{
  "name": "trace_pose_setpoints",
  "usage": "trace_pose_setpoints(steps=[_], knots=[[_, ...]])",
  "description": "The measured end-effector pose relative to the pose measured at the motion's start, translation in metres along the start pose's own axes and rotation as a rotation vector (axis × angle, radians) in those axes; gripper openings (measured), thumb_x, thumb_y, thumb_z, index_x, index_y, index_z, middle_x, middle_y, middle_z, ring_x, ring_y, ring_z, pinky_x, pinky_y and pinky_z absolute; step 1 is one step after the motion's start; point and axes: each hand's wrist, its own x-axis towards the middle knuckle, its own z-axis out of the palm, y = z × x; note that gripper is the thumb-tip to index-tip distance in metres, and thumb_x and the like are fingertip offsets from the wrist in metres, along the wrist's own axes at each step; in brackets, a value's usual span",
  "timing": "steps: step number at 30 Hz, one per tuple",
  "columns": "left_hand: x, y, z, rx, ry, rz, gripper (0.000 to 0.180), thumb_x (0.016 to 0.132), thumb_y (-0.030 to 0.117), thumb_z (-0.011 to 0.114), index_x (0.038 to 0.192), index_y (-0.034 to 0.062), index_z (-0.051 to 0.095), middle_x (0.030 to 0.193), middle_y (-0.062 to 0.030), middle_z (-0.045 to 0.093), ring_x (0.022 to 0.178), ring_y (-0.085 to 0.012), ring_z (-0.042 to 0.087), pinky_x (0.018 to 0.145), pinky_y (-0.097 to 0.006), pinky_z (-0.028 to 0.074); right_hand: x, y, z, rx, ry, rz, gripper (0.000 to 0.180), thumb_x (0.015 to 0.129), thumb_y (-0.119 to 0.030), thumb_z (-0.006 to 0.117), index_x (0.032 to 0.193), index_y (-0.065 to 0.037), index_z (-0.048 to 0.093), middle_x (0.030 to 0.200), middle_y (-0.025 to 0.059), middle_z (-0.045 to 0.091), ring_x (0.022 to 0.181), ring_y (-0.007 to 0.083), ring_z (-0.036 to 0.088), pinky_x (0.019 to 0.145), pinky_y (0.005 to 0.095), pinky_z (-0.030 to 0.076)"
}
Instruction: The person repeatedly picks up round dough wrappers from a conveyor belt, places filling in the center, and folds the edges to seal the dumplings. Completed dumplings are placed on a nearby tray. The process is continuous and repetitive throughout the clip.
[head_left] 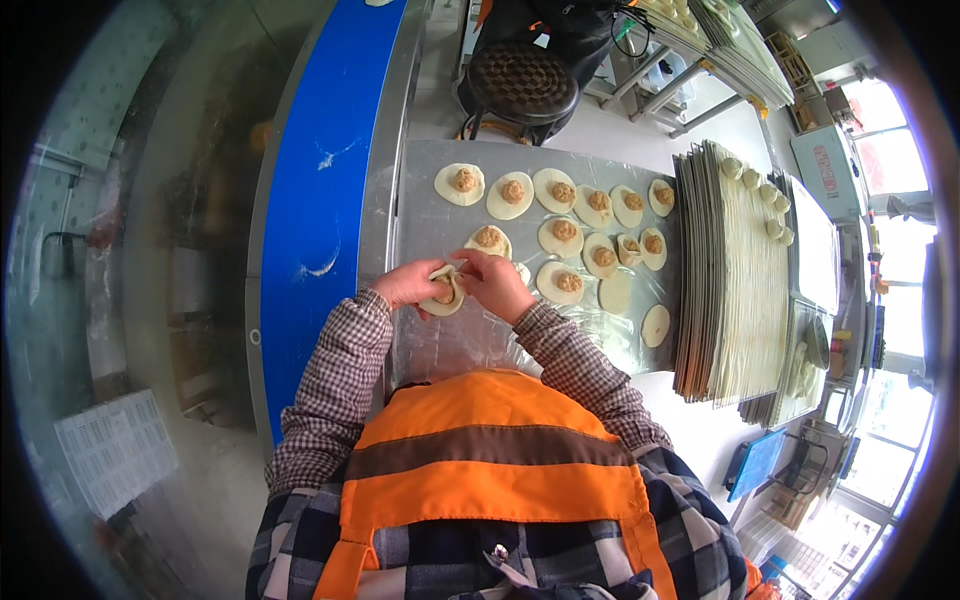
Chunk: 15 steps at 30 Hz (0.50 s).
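Dough round in hand (445,291): pale wrapper with brown filling, half folded, lifted just above the metal tray (470,345) at its near left.
Left hand (408,283): fingers cupped beneath the wrapper, cradling it so the filling stays in.
Right hand (497,283): fingertips pinching the wrapper's edge closed.
Filled rounds (565,232): flat and apart in two rows, so they do not stick.
Stacked trays (730,280): piled just right of the tray, within reach.

White printed sheet (117,450) lower left (behind glass).
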Motion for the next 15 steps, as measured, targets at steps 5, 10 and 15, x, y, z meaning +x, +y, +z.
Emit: trace_pose_setpoints(steps=[5, 10, 15], knots=[[-0.003, -0.007, -0.004, -0.321, 0.126, 0.006, 0.043, 0.088, 0.024, 0.063, 0.125, 0.0071, 0.051, 0.099, -0.0049, 0.063, 0.078, -0.0127, 0.061, 0.05, -0.023, 0.046, 0.002, -0.007, 0.001, -0.197, -0.004, 0.047, 0.014, 0.081, -0.009, 0.063, 0.092, -0.001, 0.063, 0.078, 0.0155, 0.065, 0.066, 0.0287, 0.064, 0.063, 0.0354, 0.051], [0.003, -0.012, -0.009, -0.125, 0.138, 0.035, 0.038, 0.088, 0.023, 0.062, 0.122, 0.0076, 0.055, 0.098, -0.0028, 0.064, 0.072, -0.0092, 0.056, 0.052, -0.021, 0.042, 0.01, -0.012, 0.009, 0.012, -0.002, 0.132, 0.014, 0.08, -0.008, 0.063, 0.093, -0.001, 0.063, 0.075, 0.0149, 0.065, 0.066, 0.0294, 0.063, 0.062, 0.0361, 0.05], [0.008, -0.006, -0.023, 0.102, 0.085, -0.013, 0.037, 0.085, 0.023, 0.063, 0.119, 0.0097, 0.059, 0.089, -0.0013, 0.064, 0.067, -0.0077, 0.055, 0.052, -0.023, 0.044, 0.016, -0.01, 0.016, -0.241, 0.048, -0.081, 0.014, 0.08, -0.007, 0.063, 0.092, 0.0, 0.063, 0.072, 0.0139, 0.064, 0.065, 0.0275, 0.063, 0.062, 0.0356, 0.05]])
